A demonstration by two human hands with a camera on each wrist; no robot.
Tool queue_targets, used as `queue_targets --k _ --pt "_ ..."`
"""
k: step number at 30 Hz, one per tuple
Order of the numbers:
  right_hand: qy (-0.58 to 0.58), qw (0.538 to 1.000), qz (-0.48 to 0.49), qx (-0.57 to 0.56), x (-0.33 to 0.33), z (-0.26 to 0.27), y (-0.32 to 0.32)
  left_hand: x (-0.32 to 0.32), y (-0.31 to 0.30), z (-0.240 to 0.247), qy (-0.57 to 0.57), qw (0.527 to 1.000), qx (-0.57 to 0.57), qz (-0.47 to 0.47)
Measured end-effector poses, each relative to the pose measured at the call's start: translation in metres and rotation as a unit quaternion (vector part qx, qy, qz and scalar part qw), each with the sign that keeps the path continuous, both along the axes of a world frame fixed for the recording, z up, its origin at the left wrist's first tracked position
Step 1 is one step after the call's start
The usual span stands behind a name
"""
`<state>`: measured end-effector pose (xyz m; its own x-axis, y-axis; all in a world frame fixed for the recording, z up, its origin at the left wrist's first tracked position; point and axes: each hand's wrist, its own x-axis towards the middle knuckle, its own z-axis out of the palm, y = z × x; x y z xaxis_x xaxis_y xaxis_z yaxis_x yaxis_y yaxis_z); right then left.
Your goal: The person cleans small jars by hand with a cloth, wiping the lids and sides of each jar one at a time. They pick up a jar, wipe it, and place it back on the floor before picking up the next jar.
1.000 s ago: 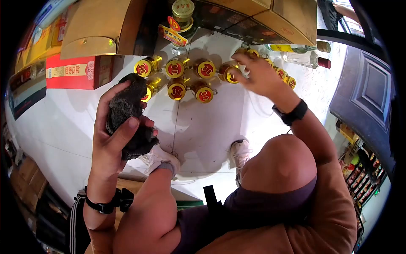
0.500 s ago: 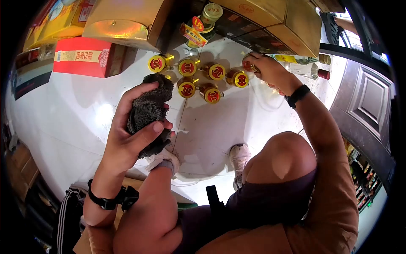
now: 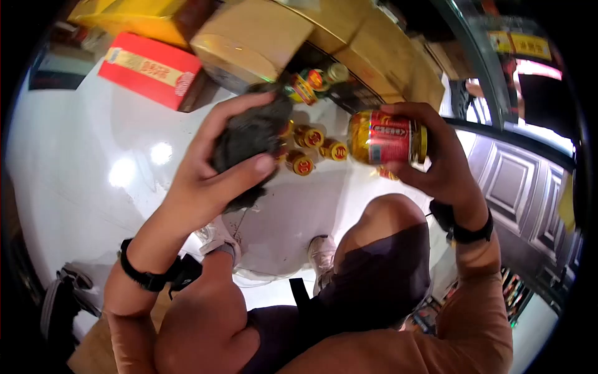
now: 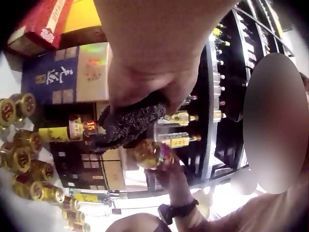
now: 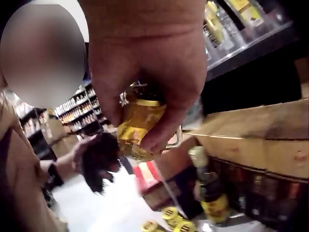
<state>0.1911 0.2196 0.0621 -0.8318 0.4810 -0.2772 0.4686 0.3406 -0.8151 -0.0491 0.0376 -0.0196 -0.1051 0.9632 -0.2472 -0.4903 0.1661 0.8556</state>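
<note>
My left hand (image 3: 215, 159) grips a dark, rough-textured cloth (image 3: 252, 134), thumb across its front. In my right hand (image 3: 445, 149) is a glass jar (image 3: 380, 138) with a red label and gold lid, lying sideways between thumb and fingers. Cloth and jar are apart. The right wrist view shows the jar's yellow contents (image 5: 137, 128) and a glass handle at its side. Several similar jars with red-and-gold lids (image 3: 302, 163) stand on the floor beyond the hands; the cloth hides some of them.
A red box (image 3: 149, 71) and cardboard boxes (image 3: 249, 40) line the far side of the white floor (image 3: 149, 199). A bottle with a bright tag (image 3: 305, 86) stands by them. Shelves of bottles (image 4: 217, 77) and a panelled door (image 3: 517, 187) are at the right.
My right hand has lifted a jar from the floor group and brought it nearer the cloth. My left hand, still gripping the cloth, has moved right and up. The head view has turned.
</note>
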Motion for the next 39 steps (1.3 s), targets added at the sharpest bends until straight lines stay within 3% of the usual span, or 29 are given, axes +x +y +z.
queue_targets --k 2,3,5,6,7,10,11,13,14,15,16,17,19,20,21,23,24,25,27,29,30,31,32,33,35,37,39 --pt "0.054 0.996 0.026 -0.068 -0.038 0.009 -0.019 -0.003 0.006 0.006 -0.025 0.995 0.088 0.027" --pt "0.098 0.992 0.080 -0.009 -0.052 0.005 -0.026 -0.004 0.007 0.010 -0.031 0.992 0.112 0.038" --pt "0.130 0.988 0.078 0.015 -0.079 0.003 -0.049 0.000 0.008 0.011 -0.097 0.978 0.141 0.120" --pt "0.181 0.972 0.099 0.111 -0.091 -0.004 -0.057 -0.002 0.009 0.016 -0.108 0.974 0.138 0.144" --pt "0.178 0.971 0.114 0.107 -0.100 -0.007 -0.061 -0.008 0.006 0.028 -0.169 0.966 0.118 0.157" --pt "0.268 0.930 0.145 0.208 -0.120 -0.008 -0.071 -0.030 -0.005 0.023 -0.099 0.952 0.232 0.176" --pt "0.300 0.934 0.087 0.175 -0.127 -0.002 -0.082 -0.033 -0.010 0.025 -0.026 0.945 0.262 0.195" --pt "0.244 0.967 0.028 0.071 -0.137 0.008 -0.085 -0.037 -0.017 0.029 0.119 0.915 0.313 0.226" --pt "0.216 0.975 -0.035 -0.043 -0.145 0.022 -0.096 -0.039 -0.020 0.031 0.192 0.891 0.334 0.241" --pt "0.217 0.975 -0.026 -0.040 -0.151 0.032 -0.100 -0.041 -0.023 0.032 0.264 0.861 0.352 0.254" --pt "0.179 0.976 -0.064 -0.105 -0.157 0.040 -0.102 -0.041 -0.030 0.027 0.347 0.836 0.346 0.247" --pt "0.136 0.971 -0.104 -0.169 -0.162 0.044 -0.105 -0.037 -0.033 0.022 0.348 0.833 0.345 0.256" --pt "0.103 0.980 -0.078 -0.154 -0.160 0.047 -0.104 -0.028 -0.036 0.017 0.351 0.819 0.334 0.307" --pt "0.058 0.988 -0.056 -0.133 -0.160 0.051 -0.106 -0.027 -0.041 0.019 0.293 0.855 0.300 0.304" --pt "0.013 0.993 -0.036 -0.113 -0.160 0.054 -0.108 -0.028 -0.043 0.021 0.291 0.854 0.301 0.310" --pt "0.013 0.994 -0.001 -0.112 -0.159 0.057 -0.110 -0.033 -0.047 0.023 0.093 0.923 0.259 0.267" --pt "0.071 0.993 0.035 -0.089 -0.160 0.053 -0.109 -0.031 -0.046 0.026 -0.021 0.933 0.237 0.269" --pt "0.128 0.987 0.071 -0.066 -0.161 0.050 -0.108 -0.029 -0.047 0.031 -0.020 0.930 0.240 0.276" --pt "0.133 0.987 0.046 -0.083 -0.158 0.045 -0.112 -0.026 -0.047 0.042 -0.215 0.913 0.218 0.268" --pt "0.243 0.960 -0.065 -0.126 -0.155 0.024 -0.121 -0.026 -0.045 0.046 -0.283 0.887 0.240 0.274" --pt "0.271 0.961 -0.015 -0.050 -0.155 0.010 -0.117 -0.029 -0.046 0.050 -0.315 0.882 0.237 0.260" --pt "0.272 0.961 -0.013 -0.049 -0.158 0.005 -0.120 -0.032 -0.046 0.051 -0.345 0.875 0.233 0.245" --pt "0.295 0.953 -0.037 -0.057 -0.161 0.001 -0.123 -0.032 -0.043 0.046 -0.228 0.907 0.238 0.261" --pt "0.318 0.944 -0.062 -0.065 -0.162 -0.001 -0.125 -0.036 -0.043 0.045 -0.228 0.907 0.238 0.262" --pt "0.315 0.944 -0.084 -0.059 -0.162 -0.001 -0.123 -0.043 -0.045 0.043 0.106 0.949 0.191 0.226" --pt "0.328 0.935 -0.073 -0.117 -0.170 0.005 -0.121 -0.035 -0.049 0.046 0.108 0.956 0.174 0.208" --pt "0.321 0.935 -0.091 -0.118 -0.175 0.010 -0.125 -0.032 -0.050 0.052 -0.044 0.953 0.148 0.261"
